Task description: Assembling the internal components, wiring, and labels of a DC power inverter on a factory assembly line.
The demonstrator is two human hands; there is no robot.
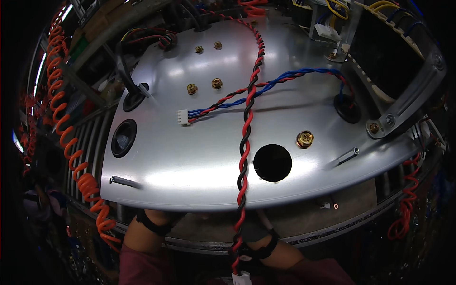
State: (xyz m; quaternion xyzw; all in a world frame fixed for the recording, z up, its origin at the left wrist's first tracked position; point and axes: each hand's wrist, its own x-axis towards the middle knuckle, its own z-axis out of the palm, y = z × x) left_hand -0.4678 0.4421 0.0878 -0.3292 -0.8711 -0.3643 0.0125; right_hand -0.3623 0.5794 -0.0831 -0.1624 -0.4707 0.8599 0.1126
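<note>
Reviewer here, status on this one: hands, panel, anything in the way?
Left forearm and right forearm at the metal panel, grips hidden. Bolts in place on top. Red-and-black twisted wire lies across, hanging over the near edge.

You have bare room on the metal panel (190,156) at lower middle left, but the red-and-black cable (246,128) cuts it from top to bottom. At centre, the blue-and-red cable (285,75) crosses your way. Mind the left post (124,181) and right post (349,155) near the front corners — the bracket (413,107) blocks upper right. Your forearms (147,232) pass beneath the front edge.
</note>
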